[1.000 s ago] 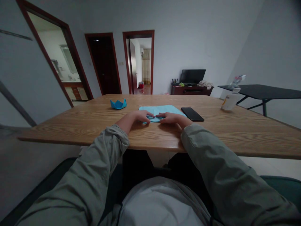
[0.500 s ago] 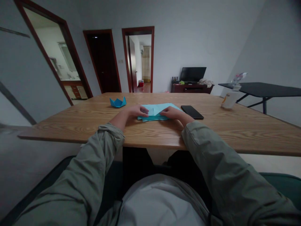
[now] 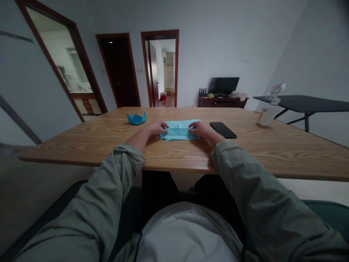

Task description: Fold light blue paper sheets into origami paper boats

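Light blue paper point(image 3: 178, 133) with fold lines across it lies on the wooden table in front of me. At its left edge is my left hand point(image 3: 157, 128), the thumb and fingers closed on the paper's side. My right hand point(image 3: 203, 130) grips the opposite side, its fingertips on a horizontal fold and its palm hiding the right end. A darker blue folded paper shape point(image 3: 136, 119) with pointed corners stands beyond my left hand.
A black phone point(image 3: 223, 129) lies just right of my right hand. Farther right on the wooden table point(image 3: 109, 145) stands a white bottle point(image 3: 268, 114) with a clear top. A black table point(image 3: 302, 103) stands behind it.
The paper's upper part, slanted before, now lies as an even horizontal band. Both hands have drawn slightly apart toward the paper's sides.
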Demonstrator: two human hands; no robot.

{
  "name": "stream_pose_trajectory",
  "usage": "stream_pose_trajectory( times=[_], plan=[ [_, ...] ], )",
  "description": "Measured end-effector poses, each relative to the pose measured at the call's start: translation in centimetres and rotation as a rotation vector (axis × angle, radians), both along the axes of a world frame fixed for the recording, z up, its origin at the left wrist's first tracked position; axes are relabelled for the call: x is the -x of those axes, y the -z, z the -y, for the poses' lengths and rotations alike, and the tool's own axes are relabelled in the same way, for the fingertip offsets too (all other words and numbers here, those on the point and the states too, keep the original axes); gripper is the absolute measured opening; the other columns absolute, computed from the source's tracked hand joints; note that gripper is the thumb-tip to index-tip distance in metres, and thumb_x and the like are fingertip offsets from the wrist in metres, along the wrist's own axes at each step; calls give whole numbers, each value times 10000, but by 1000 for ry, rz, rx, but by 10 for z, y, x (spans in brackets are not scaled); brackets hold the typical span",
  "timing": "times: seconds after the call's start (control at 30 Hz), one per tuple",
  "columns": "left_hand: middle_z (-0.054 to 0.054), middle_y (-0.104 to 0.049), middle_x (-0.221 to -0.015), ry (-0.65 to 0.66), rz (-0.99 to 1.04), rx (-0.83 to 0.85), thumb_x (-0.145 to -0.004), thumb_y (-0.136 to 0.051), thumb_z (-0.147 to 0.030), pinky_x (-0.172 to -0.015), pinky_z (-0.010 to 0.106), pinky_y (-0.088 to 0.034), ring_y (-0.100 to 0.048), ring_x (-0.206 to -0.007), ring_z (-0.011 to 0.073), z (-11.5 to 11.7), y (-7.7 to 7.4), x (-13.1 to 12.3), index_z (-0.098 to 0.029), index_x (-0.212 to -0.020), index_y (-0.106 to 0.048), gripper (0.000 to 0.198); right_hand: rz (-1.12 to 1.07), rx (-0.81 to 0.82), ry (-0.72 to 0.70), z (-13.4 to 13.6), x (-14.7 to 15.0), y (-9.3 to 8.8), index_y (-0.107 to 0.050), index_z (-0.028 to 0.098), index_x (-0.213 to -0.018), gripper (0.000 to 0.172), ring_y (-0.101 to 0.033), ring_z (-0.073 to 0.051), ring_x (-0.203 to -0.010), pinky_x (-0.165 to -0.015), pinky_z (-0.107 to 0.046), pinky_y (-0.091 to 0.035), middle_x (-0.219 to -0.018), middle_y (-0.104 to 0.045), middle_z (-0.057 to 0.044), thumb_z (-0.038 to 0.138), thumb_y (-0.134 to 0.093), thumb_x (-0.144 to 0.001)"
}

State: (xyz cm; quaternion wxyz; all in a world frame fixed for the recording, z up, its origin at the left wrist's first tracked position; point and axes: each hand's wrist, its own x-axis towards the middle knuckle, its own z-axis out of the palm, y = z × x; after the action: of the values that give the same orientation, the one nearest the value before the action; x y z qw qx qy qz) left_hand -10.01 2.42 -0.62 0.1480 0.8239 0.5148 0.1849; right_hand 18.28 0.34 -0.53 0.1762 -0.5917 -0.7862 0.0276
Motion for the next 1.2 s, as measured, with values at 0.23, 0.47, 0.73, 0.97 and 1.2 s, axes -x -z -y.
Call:
stream_pose_trajectory(
  times=[0.23, 0.47, 0.73, 0.97, 1.2],
  plan=[
    [43, -727, -903, -43, -128, -42, -676, -754, -377, -704, 235, -456, -621, -779, 164, 6, -6, -2, -178, -993, -758, 374, -12, 22, -46, -6, -3, 6, -714, 197, -1189, 421, -681, -184, -783, -714, -237, -498, -1056, -744, -77, 299, -652, -785],
    [18, -688, -736, -40, -161, -73, -713, -667, -345, -582, 224, -409, -570, -656, 140, 4, -3, -5, -177, -986, -770, 336, -16, 76, -63, -9, -4, 6, -735, 210, -1157, 375, -674, -168, -786, -698, -221, -495, -1040, -748, -54, 279, -654, -797],
    [27, -730, -873, 46, -100, -35, -691, -642, -273, -634, 208, -458, -613, -725, 144, 2, -1, -3, -162, -1058, -753, 399, 2, 43, -44, -5, -4, 5, -699, 215, -1211, 430, -683, -188, -883, -775, -237, -504, -1147, -716, -65, 302, -677, -790],
    [56, -719, -998, 23, -111, -34, -702, -660, -277, -667, 207, -475, -634, -794, 154, -5, 4, -1, -167, -1139, -704, 453, 72, -68, 26, -5, -7, 4, -646, 181, -1267, 539, -670, -245, -984, -875, -297, -492, -1151, -704, -111, 389, -700, -772],
    [50, -711, -944, -10, -67, -24, -709, -673, -279, -668, 228, -483, -625, -743, 150, 3, 2, -3, -171, -1121, -686, 426, 2, -94, 48, -11, -8, 7, -620, 173, -1310, 491, -678, -216, -954, -852, -271, -486, -1149, -714, -106, 355, -608, -855]
  ],
)
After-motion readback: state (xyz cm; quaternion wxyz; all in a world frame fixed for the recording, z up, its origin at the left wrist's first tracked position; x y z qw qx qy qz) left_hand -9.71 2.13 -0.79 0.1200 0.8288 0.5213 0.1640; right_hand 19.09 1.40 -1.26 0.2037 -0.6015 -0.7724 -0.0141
